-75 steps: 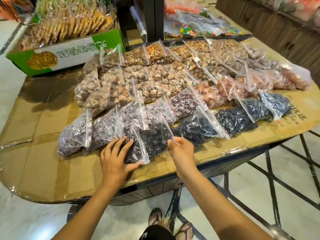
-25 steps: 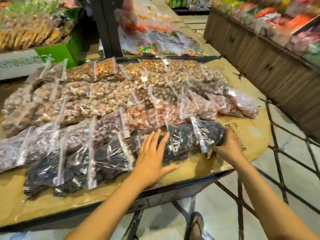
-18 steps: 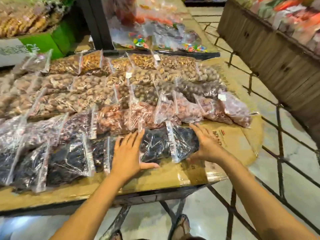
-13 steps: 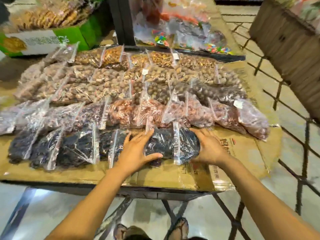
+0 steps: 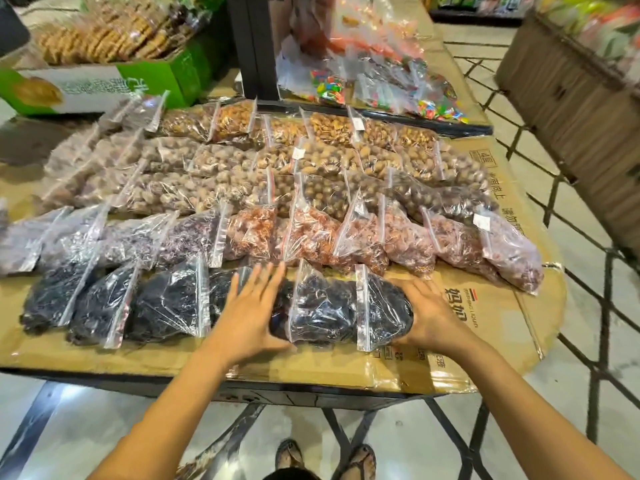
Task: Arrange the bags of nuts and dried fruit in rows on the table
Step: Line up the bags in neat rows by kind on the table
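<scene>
— What has changed since half a second ago?
— Little: left hand [image 5: 251, 311] and right hand [image 5: 427, 315], fingers spread, still bracket the dark fruit bags [image 5: 341, 308] in the table's [image 5: 311, 367] front row.

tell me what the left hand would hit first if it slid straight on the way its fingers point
Probably the reddish-brown bags in the next row: the left hand lies flat on the dark fruit bags, fingers pointing away from the person.

Head view, close, angled down over table [image 5: 311, 368]
</scene>
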Tool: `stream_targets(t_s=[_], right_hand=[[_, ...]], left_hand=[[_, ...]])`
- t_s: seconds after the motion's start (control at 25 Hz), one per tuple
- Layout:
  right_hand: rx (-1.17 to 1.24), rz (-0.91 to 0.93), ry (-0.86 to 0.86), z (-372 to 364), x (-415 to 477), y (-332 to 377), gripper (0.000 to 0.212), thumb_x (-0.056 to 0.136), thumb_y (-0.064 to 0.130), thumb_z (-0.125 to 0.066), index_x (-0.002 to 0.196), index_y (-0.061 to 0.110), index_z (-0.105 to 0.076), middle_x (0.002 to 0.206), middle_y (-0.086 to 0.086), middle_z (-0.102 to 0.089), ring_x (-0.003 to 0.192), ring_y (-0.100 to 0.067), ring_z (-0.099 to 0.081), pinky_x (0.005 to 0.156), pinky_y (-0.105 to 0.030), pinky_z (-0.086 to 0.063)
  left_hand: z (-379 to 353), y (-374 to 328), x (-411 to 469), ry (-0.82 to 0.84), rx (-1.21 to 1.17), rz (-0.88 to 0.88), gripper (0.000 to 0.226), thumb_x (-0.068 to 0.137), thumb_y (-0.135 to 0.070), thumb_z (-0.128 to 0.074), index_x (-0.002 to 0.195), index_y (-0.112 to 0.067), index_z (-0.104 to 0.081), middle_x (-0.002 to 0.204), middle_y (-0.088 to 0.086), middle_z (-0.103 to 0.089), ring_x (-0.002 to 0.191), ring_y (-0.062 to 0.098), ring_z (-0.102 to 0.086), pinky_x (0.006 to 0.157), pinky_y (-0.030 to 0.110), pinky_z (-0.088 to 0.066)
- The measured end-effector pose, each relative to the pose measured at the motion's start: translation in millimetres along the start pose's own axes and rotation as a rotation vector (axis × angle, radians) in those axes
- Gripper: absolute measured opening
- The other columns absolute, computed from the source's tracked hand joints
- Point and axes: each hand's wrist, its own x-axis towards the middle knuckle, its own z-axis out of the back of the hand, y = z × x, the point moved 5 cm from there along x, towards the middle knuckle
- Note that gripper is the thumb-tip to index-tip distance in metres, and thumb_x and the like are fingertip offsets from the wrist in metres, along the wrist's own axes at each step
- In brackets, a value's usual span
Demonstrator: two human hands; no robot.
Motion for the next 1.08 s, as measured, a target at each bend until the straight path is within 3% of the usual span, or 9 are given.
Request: stream_targets(t_s=[0.08, 0.2, 0.44, 0.52, 0.6, 0.76, 0.92, 1.0, 1.08], right_hand=[[0.010, -0.011, -0.020, -0.5, -2.0, 0.6, 0.113, 0.056, 0.043, -0.089, 0.148, 0.031, -0.023, 0.149, 0.007, -0.030, 0.139, -0.016, -0.019, 0.119, -0.040, -0.020], [0.025, -0.037, -0.040, -1.8, -3.6, 0.8, 0.114, 0.054, 0.041, -0.090, 0.147, 0.031, -0.025, 0.146, 0.007, -0.033, 0.136, -0.015, -0.022, 0.117, -0.038, -0.023], [-0.007, -0.072, -0.075, -2.2, -4.2, 7.6, 0.108, 0.057, 0.042, -0.088, 0.147, 0.032, -0.027, 0.145, 0.006, -0.035, 0.135, -0.016, -0.024, 0.116, -0.041, -0.025], [0.021, -0.091, -0.084, -4.8, -6.1, 10.1, 0.108, 0.058, 0.042, -0.087, 0.147, 0.033, -0.026, 0.147, 0.007, -0.033, 0.139, -0.017, -0.021, 0.118, -0.043, -0.020], [0.018, -0.090, -0.074, -6.9, -5.6, 11.3, 0.108, 0.058, 0.044, -0.086, 0.147, 0.033, -0.026, 0.148, 0.006, -0.031, 0.139, -0.017, -0.021, 0.118, -0.043, -0.019], [0.035, -0.077, -0.057, -5.1, -6.9, 12.8, 0.106, 0.061, 0.043, -0.084, 0.147, 0.030, -0.025, 0.143, 0.003, -0.033, 0.133, -0.018, -0.026, 0.116, -0.041, -0.022], [-0.030, 0.022, -0.035, -7.7, -6.6, 16.0, 0.113, 0.057, 0.065, -0.078, 0.148, 0.031, -0.022, 0.139, 0.002, -0.036, 0.128, -0.017, -0.028, 0.110, -0.041, -0.027], [0.150, 0.112, 0.079, -2.8, -5.2, 7.5, 0.116, 0.053, 0.068, -0.080, 0.148, 0.039, -0.019, 0.145, 0.008, -0.031, 0.133, -0.014, -0.026, 0.113, -0.043, -0.027], [0.408, 0.159, 0.062, 22.0, -2.4, -17.3, 0.101, 0.057, 0.059, -0.083, 0.140, 0.048, -0.026, 0.143, 0.018, -0.029, 0.135, -0.004, -0.024, 0.117, -0.032, -0.023]], left_hand=[[4.7, 12.9, 7.2, 0.052, 0.096, 0.024, 0.141, 0.048, -0.088, -0.056, 0.148, -0.025, 0.022, 0.160, 0.009, -0.003, 0.147, 0.029, 0.000, 0.116, 0.049, 0.010], [18.8, 5.3, 14.4, 0.052, 0.199, -0.061, 0.129, 0.051, -0.084, -0.062, 0.151, -0.024, -0.006, 0.147, 0.014, -0.031, 0.140, 0.031, -0.022, 0.117, 0.045, 0.004], [43.8, 30.3, 4.6, -0.076, 0.271, -0.011, 0.132, 0.044, -0.091, -0.053, 0.151, -0.024, -0.015, 0.136, 0.015, -0.040, 0.132, 0.033, -0.031, 0.116, 0.052, -0.012], [42.8, 38.7, 0.4, -0.043, 0.216, -0.058, 0.136, 0.041, -0.096, -0.046, 0.152, -0.024, -0.014, 0.144, 0.016, -0.034, 0.137, 0.034, -0.024, 0.117, 0.054, -0.008], [46.5, 38.3, -3.2, -0.024, -0.032, -0.067, 0.130, 0.046, -0.098, -0.037, 0.152, -0.030, -0.006, 0.159, 0.009, -0.009, 0.147, 0.028, -0.003, 0.117, 0.050, 0.005], [57.7, -18.6, -5.8, -0.144, -0.170, -0.146, 0.108, 0.060, -0.094, -0.022, 0.145, -0.038, 0.015, 0.154, -0.007, 0.025, 0.142, 0.012, 0.020, 0.113, 0.040, 0.014], [47.1, -94.4, 6.4, -0.184, -0.128, -0.263, 0.098, 0.071, -0.087, -0.024, 0.146, -0.037, 0.016, 0.155, -0.004, 0.026, 0.141, 0.011, 0.026, 0.111, 0.033, 0.020], [44.1, -120.7, 21.8, -0.216, -0.123, -0.301, 0.095, 0.075, -0.085, -0.024, 0.149, -0.034, 0.007, 0.158, 0.000, 0.019, 0.141, 0.011, 0.026, 0.111, 0.032, 0.020], [45.3, -141.5, 42.9, -0.272, -0.145, -0.282, 0.092, 0.078, -0.084, -0.023, 0.150, -0.032, 0.001, 0.160, 0.003, 0.010, 0.145, 0.015, 0.015, 0.113, 0.033, 0.015]])
